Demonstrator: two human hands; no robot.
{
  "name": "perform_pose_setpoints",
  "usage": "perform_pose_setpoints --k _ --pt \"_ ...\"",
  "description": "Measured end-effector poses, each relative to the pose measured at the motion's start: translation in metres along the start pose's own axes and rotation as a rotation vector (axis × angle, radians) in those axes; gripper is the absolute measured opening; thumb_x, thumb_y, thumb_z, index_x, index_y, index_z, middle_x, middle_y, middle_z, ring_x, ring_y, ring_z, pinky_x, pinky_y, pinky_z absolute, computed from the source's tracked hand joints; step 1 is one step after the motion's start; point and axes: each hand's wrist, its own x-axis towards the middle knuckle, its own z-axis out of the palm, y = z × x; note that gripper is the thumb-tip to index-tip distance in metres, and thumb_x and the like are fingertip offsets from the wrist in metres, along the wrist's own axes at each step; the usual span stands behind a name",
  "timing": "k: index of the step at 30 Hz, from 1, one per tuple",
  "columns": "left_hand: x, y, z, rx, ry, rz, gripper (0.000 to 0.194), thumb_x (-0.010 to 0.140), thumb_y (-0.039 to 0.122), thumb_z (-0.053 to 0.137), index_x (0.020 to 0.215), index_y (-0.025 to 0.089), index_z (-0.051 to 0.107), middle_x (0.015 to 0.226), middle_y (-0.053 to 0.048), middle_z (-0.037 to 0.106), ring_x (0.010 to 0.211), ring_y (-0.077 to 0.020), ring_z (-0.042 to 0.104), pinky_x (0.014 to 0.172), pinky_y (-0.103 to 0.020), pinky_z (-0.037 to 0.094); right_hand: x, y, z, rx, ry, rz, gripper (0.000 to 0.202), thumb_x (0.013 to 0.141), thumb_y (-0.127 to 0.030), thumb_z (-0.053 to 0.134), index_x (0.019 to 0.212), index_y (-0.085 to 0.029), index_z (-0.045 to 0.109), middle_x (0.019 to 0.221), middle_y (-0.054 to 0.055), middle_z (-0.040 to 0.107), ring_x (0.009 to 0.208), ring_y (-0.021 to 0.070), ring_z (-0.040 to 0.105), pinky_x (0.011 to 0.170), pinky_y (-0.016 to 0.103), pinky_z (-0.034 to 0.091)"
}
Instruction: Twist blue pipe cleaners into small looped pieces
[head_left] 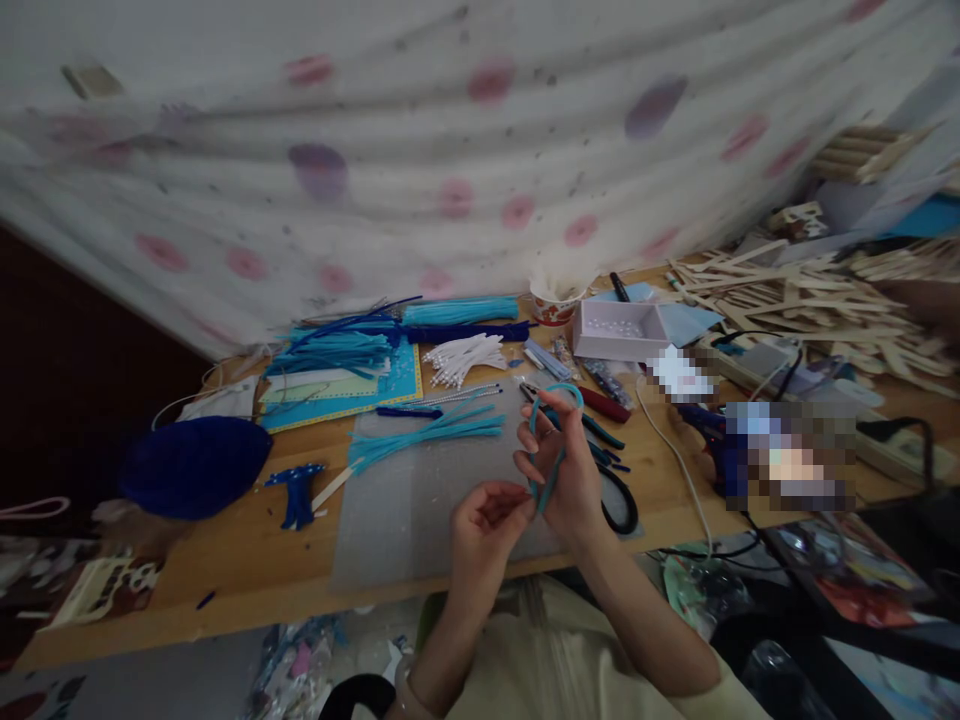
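Above the front of a grey mat (405, 530) both hands are raised close together. My right hand (566, 475) has its fingers closed around a light-blue pipe cleaner (571, 390), which bends in a loop over the fingertips. My left hand (491, 525) pinches the lower part of that pipe cleaner beside the right palm. A bunch of light-blue pipe cleaners (427, 436) lies on the mat beyond the left hand. Behind the right hand are pliers (600, 430) and black-handled scissors (621, 505), partly covered by it.
White pipe cleaners (465, 358) and a dark-blue bundle (465, 333) lie at the back. A white box (619, 330) of beads stands near a paper cup (555, 300). Wooden sticks (810, 300) are heaped at right. A dark-blue fuzzy piece (196, 467) sits at left; a white cable (679, 470) crosses the right side.
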Motion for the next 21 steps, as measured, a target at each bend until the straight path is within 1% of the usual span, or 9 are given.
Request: perform_pose_setpoints --k 3,6,10,14,18,21 --pt "-0.004 0.001 -0.001 0.013 -0.011 -0.012 0.023 0.060 0.024 0.085 0.076 0.015 0.071 0.075 -0.004 0.075 0.071 -0.0133 0.069 0.070 -0.022 0.054 0.003 -0.001 -0.001 -0.032 0.017 -0.018 0.036 0.074 -0.054 0.073 0.096 -0.026 0.071 0.082 -0.002 0.056 0.051 0.0047 0.038 0.032 0.009 0.026" --pt "-0.010 0.002 0.000 0.053 -0.028 0.017 0.021 0.061 0.021 0.084 0.077 0.016 0.071 0.079 -0.006 0.077 0.076 -0.0165 0.071 0.074 -0.026 0.056 0.004 -0.002 -0.001 -0.041 0.031 -0.034 0.036 0.074 -0.053 0.073 0.096 -0.024 0.072 0.081 -0.002 0.054 0.051 0.0043 0.036 0.032 0.009 0.025" --pt "-0.014 0.000 0.002 0.180 -0.005 0.127 0.016 0.065 0.018 0.081 0.077 0.017 0.071 0.078 -0.004 0.076 0.074 -0.0176 0.071 0.073 -0.028 0.057 0.004 -0.001 -0.001 -0.048 0.036 -0.033 0.035 0.074 -0.053 0.073 0.095 -0.025 0.072 0.082 -0.002 0.053 0.051 0.0048 0.036 0.031 0.010 0.025" --pt "-0.010 -0.008 0.000 0.308 0.020 0.243 0.010 0.069 0.018 0.079 0.076 0.019 0.071 0.075 -0.002 0.074 0.072 -0.0174 0.070 0.072 -0.028 0.056 0.003 -0.001 -0.001 -0.030 0.046 0.006 0.034 0.071 -0.053 0.075 0.090 -0.024 0.073 0.080 -0.002 0.053 0.050 0.0049 0.034 0.030 0.010 0.024" --pt "-0.006 -0.017 -0.004 0.350 0.006 0.332 0.010 0.071 0.017 0.078 0.076 0.021 0.070 0.075 -0.001 0.073 0.074 -0.0169 0.068 0.075 -0.027 0.054 0.004 0.000 -0.003 -0.001 0.032 0.060 0.034 0.071 -0.050 0.076 0.089 -0.021 0.074 0.080 -0.002 0.052 0.049 0.0041 0.032 0.029 0.009 0.024" --pt "-0.005 -0.019 -0.007 0.380 0.005 0.369 0.010 0.072 0.019 0.078 0.077 0.021 0.069 0.076 -0.001 0.071 0.075 -0.0171 0.066 0.074 -0.027 0.053 0.004 0.000 -0.005 0.010 0.029 0.083 0.033 0.072 -0.048 0.076 0.088 -0.019 0.074 0.079 -0.002 0.051 0.049 0.0036 0.031 0.029 0.009 0.024"
